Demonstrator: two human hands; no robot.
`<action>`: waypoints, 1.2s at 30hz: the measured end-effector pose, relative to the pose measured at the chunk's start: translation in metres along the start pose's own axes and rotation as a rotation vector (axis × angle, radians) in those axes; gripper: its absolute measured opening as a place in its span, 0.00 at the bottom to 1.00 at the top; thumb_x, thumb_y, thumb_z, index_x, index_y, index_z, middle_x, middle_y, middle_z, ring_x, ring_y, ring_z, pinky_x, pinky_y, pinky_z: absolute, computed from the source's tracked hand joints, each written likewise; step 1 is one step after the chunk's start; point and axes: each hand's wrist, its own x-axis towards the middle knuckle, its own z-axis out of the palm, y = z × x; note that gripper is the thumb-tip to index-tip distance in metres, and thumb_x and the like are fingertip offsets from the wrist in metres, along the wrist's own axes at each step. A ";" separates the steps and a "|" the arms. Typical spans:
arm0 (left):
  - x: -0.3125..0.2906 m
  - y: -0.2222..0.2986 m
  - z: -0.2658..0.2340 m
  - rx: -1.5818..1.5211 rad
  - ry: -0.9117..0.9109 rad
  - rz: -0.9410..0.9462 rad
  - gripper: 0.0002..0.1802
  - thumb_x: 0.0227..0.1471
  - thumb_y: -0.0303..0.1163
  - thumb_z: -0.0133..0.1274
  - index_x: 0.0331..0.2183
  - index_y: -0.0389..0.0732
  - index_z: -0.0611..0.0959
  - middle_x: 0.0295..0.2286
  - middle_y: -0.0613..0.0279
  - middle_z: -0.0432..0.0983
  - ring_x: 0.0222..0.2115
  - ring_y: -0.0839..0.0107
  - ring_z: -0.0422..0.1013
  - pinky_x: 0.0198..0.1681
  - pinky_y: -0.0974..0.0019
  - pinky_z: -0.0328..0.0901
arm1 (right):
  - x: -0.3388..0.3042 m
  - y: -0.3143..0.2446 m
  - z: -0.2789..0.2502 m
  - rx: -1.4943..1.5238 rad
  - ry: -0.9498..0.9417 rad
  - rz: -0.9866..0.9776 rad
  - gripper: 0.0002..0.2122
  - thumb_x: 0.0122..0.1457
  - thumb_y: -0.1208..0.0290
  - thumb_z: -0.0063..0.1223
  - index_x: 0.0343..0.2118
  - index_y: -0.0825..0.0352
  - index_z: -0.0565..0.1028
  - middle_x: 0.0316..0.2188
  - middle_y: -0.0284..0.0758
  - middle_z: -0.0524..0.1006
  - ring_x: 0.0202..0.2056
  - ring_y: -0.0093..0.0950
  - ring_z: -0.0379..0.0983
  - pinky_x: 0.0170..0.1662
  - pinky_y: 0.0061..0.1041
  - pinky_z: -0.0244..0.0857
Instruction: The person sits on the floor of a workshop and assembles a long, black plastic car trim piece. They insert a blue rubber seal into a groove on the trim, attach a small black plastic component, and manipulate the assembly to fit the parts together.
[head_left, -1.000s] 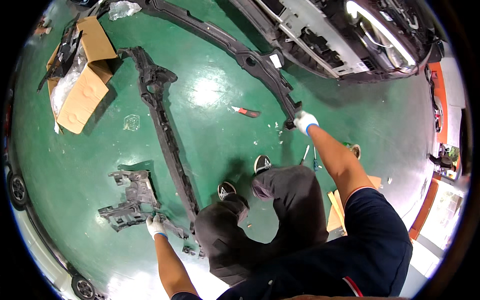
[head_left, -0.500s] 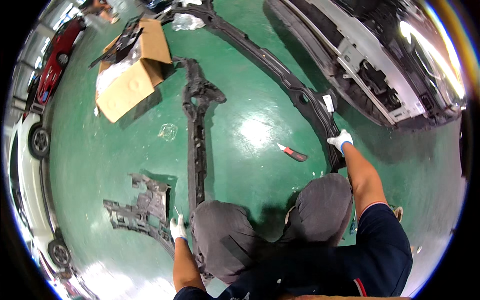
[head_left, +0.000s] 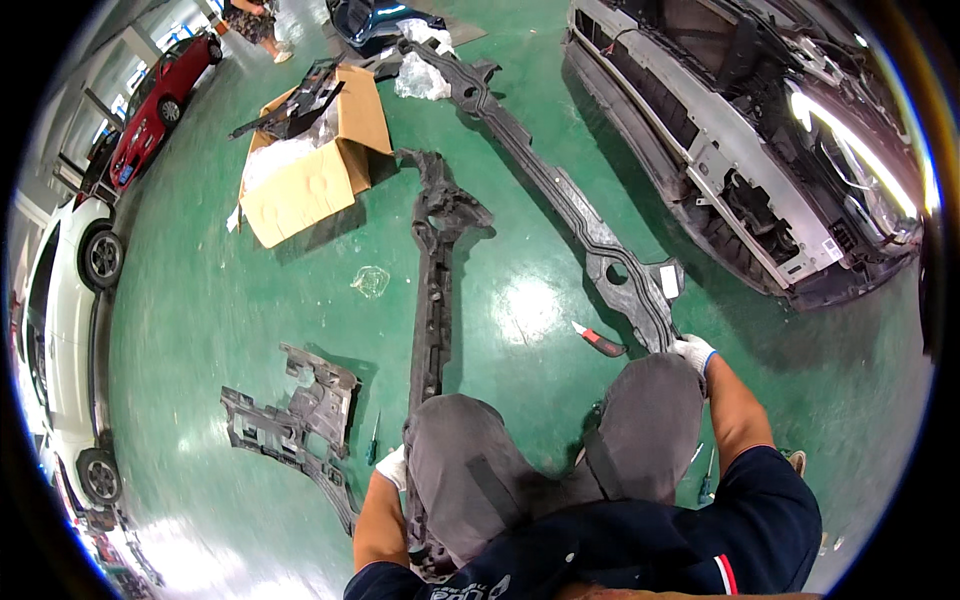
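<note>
My right hand (head_left: pixel 693 351), in a white glove, is closed on the near end of a long black plastic car panel (head_left: pixel 560 200). That panel slants away toward the far left and has a white label near my hand. A second long black bar (head_left: pixel 433 290) lies on the floor, its near end running beside my left knee. My left hand (head_left: pixel 393 467), also gloved, is at the left edge of that bar; its fingers are not clear. Just beyond it a screwdriver (head_left: pixel 373 440) rests on the floor. A broken-looking black bracket (head_left: pixel 300 420) lies farther left.
A red and black utility knife (head_left: pixel 600 340) lies on the green floor between the long parts. An opened cardboard box (head_left: pixel 310 190) holds plastic wrap and black parts. A large car front section (head_left: pixel 720 190) stands right. Another screwdriver (head_left: pixel 706 485) lies beside my right knee. Parked cars line the left.
My left hand has let go of the screwdriver and moved right to the bar. The panel's near end has shifted in my right hand, which is closer to my knee. The view has turned slightly.
</note>
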 end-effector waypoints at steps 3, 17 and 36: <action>-0.017 0.014 0.029 -0.022 -0.093 0.043 0.39 0.54 0.51 0.71 0.60 0.38 0.80 0.57 0.56 0.80 0.58 0.56 0.74 0.66 0.45 0.65 | -0.024 0.000 -0.003 0.118 0.100 0.115 0.28 0.51 0.62 0.65 0.56 0.67 0.76 0.33 0.34 0.79 0.32 0.27 0.74 0.34 0.34 0.71; -0.136 0.168 0.170 0.577 -0.089 0.457 0.48 0.44 0.33 0.75 0.65 0.36 0.73 0.54 0.59 0.80 0.54 0.64 0.75 0.60 0.57 0.69 | -0.058 -0.007 0.003 -0.017 0.162 0.008 0.35 0.52 0.59 0.68 0.61 0.72 0.72 0.42 0.40 0.80 0.40 0.32 0.77 0.41 0.39 0.75; -0.249 0.302 0.409 1.824 0.373 1.638 0.69 0.23 0.26 0.74 0.71 0.43 0.66 0.60 0.50 0.68 0.60 0.48 0.67 0.69 0.48 0.59 | -0.134 0.031 0.063 -0.430 0.401 0.037 0.31 0.56 0.51 0.62 0.56 0.71 0.80 0.54 0.52 0.81 0.57 0.47 0.78 0.63 0.36 0.69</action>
